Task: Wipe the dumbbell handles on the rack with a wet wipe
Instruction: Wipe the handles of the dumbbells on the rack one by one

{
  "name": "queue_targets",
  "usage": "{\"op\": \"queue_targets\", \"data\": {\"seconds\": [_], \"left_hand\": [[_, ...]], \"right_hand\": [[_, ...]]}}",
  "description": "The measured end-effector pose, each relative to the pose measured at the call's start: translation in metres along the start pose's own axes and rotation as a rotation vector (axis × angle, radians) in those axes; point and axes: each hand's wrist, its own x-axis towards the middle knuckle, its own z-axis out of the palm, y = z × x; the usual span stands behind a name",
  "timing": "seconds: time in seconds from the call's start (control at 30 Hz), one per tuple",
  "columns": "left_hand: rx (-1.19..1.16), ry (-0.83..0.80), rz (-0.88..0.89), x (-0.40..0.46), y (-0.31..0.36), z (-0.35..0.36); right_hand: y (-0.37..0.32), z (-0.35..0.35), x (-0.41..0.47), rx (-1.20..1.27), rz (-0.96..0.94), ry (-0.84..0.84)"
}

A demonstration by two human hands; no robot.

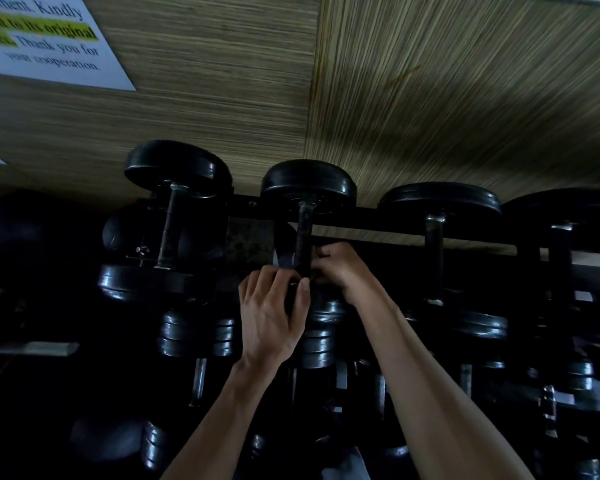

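Dumbbell handle (303, 237) sat gripped low by both hands: left hand (271, 317) and right hand (340, 268) curled round it, seemingly to rub; wipe unseen.

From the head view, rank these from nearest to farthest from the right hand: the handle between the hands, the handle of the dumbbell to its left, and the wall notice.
1. The middle handle: the right hand is at it, left hand beside it.
2. The left dumbbell's handle: one place over, to the left.
3. The wall notice: far upper left, on the wall.
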Motion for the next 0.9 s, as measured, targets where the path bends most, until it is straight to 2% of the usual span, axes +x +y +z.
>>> {"op": "queue_targets", "data": {"seconds": [0.13, 0.27, 0.37, 0.47, 0.67, 0.9], "left_hand": [[0.0, 0.008, 0.015, 0.001, 0.0, 0.0], [0.003, 0.035, 0.007, 0.0, 0.001, 0.002], [0.011, 0.035, 0.007, 0.001, 0.001, 0.003], [0.032, 0.025, 0.024, 0.0, 0.001, 0.0], [0.013, 0.06, -0.003, 0.002, 0.004, 0.001], [0.013, 0.02, 0.01, 0.0, 0.001, -0.001]], "right_hand": [[0.0, -0.011, -0.008, -0.027, 0.008, -0.062], [-0.002, -0.011, -0.01, 0.028, 0.015, -0.016], [-0.014, 0.003, 0.009, 0.096, 0.022, 0.103], [-0.022, 0.005, 0.015, 0.14, -0.056, 0.225], [-0.015, -0.001, 0.004, 0.012, -0.147, 0.282], [-0.029, 0.001, -0.006, -0.112, -0.313, 0.404]]}}
